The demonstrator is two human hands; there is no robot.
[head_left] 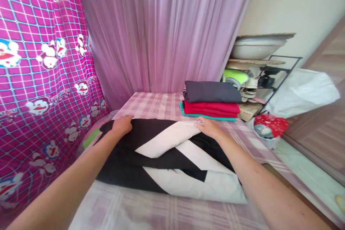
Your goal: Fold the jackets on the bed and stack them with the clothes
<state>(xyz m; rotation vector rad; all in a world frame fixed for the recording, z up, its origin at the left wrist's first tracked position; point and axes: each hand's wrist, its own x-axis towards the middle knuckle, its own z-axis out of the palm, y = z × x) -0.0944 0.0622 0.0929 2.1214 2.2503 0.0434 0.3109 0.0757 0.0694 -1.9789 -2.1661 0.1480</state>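
Note:
A black and white garment [172, 161] lies partly folded on a bed with a pink plaid sheet [151, 106]. My left hand [122, 125] rests on the garment's far left black edge, fingers curled over it. My right hand [207, 126] pinches the far end of a white folded part of the same garment. Just beyond my right hand sits a stack of folded clothes [211, 100]: dark grey on top, red in the middle, teal at the bottom.
A mauve curtain [161, 32] hangs behind the bed and a pink cartoon-print cloth [40, 72] covers the left side. A black rack [265, 75] with a basin and shoes stands at right, with a white plastic bag [302, 91] and a red bag [269, 125] on the floor.

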